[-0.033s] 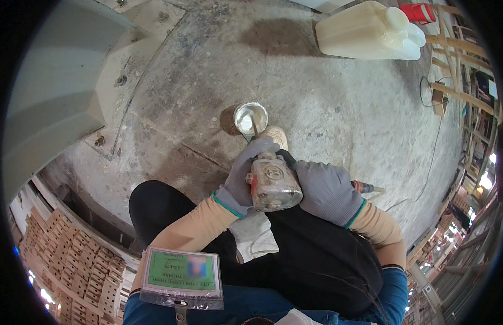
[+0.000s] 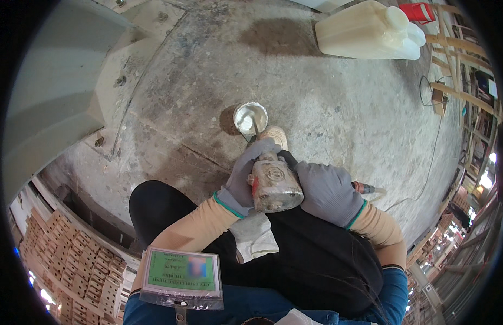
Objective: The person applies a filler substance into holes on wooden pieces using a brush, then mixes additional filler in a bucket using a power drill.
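Observation:
A worn, whitish-stained pistol-shaped drill [image 2: 275,187] is held between my two gloved hands over my lap. My left hand [image 2: 244,176] wraps the near-left side of its body and its narrow front. On the other side my right hand [image 2: 328,194] is closed round the handle, which the glove mostly hides. From the front, a thin metal shaft [image 2: 255,125] reaches down into a small white tub [image 2: 240,110] on the floor. White material shows inside the tub; the shaft's tip cannot be made out. A reddish-black fitting [image 2: 363,187] sticks out past my right hand.
My shoe [image 2: 279,135] is right beside the tub. A large cream plastic jug [image 2: 354,32] lies at the far right, near a red container [image 2: 417,13]. A grey metal structure [image 2: 62,81] with floor bolts rises at the left. Stacked drilled wooden pieces [image 2: 73,265] fill the lower left.
The drill has shifted very slightly to the right in my hands. Both hands keep their grip, and the tub stays in place.

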A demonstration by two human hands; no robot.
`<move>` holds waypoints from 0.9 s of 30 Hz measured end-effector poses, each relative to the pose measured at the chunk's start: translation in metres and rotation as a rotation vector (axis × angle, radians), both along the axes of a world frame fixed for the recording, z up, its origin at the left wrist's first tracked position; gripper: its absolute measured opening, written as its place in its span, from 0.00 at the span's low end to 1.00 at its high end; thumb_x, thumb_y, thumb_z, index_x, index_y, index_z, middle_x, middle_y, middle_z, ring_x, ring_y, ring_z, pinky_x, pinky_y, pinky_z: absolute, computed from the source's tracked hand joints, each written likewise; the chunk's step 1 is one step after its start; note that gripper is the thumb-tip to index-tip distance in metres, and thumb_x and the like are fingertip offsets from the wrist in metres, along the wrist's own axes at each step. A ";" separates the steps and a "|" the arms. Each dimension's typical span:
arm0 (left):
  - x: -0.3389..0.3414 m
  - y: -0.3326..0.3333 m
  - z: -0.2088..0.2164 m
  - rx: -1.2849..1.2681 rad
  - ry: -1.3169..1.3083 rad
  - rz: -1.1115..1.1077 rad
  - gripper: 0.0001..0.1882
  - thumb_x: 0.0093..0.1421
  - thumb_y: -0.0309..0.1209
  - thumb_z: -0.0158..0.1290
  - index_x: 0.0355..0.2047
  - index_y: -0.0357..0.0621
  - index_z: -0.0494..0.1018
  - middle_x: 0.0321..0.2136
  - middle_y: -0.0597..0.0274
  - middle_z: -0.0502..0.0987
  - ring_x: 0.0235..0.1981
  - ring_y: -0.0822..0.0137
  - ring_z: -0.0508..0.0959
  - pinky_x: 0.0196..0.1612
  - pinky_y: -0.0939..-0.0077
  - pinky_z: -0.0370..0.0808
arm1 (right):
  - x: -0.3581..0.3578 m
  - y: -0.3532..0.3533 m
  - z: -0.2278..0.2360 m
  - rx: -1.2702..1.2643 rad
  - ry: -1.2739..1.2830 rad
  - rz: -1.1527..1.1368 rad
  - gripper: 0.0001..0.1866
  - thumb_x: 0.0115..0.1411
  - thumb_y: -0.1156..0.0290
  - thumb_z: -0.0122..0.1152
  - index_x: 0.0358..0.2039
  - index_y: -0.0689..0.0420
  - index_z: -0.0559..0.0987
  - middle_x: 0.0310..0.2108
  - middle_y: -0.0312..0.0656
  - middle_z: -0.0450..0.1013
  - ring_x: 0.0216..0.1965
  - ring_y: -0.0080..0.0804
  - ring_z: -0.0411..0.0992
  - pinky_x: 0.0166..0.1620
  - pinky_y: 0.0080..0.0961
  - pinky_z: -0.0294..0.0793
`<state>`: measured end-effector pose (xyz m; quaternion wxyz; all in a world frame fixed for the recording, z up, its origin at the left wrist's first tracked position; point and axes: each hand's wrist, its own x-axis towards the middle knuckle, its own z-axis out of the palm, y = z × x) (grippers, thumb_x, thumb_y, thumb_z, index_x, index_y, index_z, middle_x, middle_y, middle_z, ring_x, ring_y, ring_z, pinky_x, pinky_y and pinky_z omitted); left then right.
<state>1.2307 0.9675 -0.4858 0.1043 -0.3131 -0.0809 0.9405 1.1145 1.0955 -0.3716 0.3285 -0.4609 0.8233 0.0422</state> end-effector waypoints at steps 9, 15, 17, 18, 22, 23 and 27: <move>0.010 0.018 0.006 -0.074 -0.131 -0.034 0.18 0.60 0.41 0.50 0.46 0.44 0.69 0.44 0.57 0.72 0.41 0.60 0.74 0.46 0.60 0.76 | 0.003 0.017 -0.002 0.045 -0.179 -0.058 0.17 0.49 0.59 0.61 0.31 0.59 0.70 0.22 0.48 0.72 0.25 0.46 0.74 0.28 0.39 0.72; 0.014 0.008 0.010 -0.064 -0.118 0.006 0.18 0.60 0.41 0.50 0.46 0.45 0.69 0.42 0.57 0.73 0.41 0.61 0.75 0.46 0.62 0.76 | 0.007 0.008 -0.003 -0.138 -0.065 0.014 0.08 0.44 0.69 0.55 0.24 0.55 0.69 0.19 0.40 0.69 0.21 0.38 0.72 0.22 0.31 0.68; 0.013 0.005 0.012 -0.081 -0.119 -0.015 0.19 0.60 0.41 0.50 0.47 0.44 0.69 0.41 0.57 0.73 0.41 0.62 0.75 0.46 0.63 0.76 | 0.008 0.009 -0.005 -0.122 -0.073 0.008 0.08 0.44 0.69 0.55 0.24 0.55 0.69 0.19 0.40 0.68 0.21 0.37 0.72 0.22 0.31 0.68; 0.013 0.004 0.011 -0.059 -0.140 -0.032 0.19 0.60 0.42 0.50 0.47 0.44 0.69 0.41 0.57 0.73 0.41 0.62 0.75 0.46 0.63 0.76 | 0.008 0.009 -0.006 -0.115 -0.078 0.006 0.08 0.44 0.69 0.55 0.24 0.55 0.68 0.18 0.40 0.67 0.21 0.36 0.72 0.22 0.31 0.68; 0.005 -0.004 0.007 -0.013 -0.127 -0.122 0.20 0.60 0.43 0.50 0.48 0.45 0.69 0.41 0.57 0.73 0.42 0.61 0.75 0.46 0.62 0.75 | 0.008 0.009 -0.010 -0.122 -0.011 0.005 0.07 0.45 0.69 0.55 0.24 0.55 0.69 0.18 0.40 0.68 0.20 0.36 0.72 0.21 0.31 0.68; 0.002 -0.003 0.004 -0.004 -0.111 -0.104 0.20 0.60 0.43 0.50 0.48 0.45 0.68 0.42 0.57 0.73 0.42 0.61 0.75 0.46 0.62 0.75 | 0.008 0.010 -0.012 -0.113 0.004 -0.017 0.07 0.45 0.69 0.55 0.25 0.55 0.69 0.18 0.41 0.69 0.20 0.36 0.72 0.21 0.31 0.68; 0.000 0.009 0.000 -0.031 -0.045 -0.024 0.20 0.60 0.42 0.50 0.49 0.45 0.68 0.44 0.55 0.73 0.42 0.61 0.74 0.47 0.62 0.75 | 0.005 0.013 -0.006 -0.093 0.002 -0.031 0.07 0.46 0.69 0.54 0.25 0.56 0.69 0.17 0.42 0.69 0.19 0.37 0.73 0.21 0.31 0.69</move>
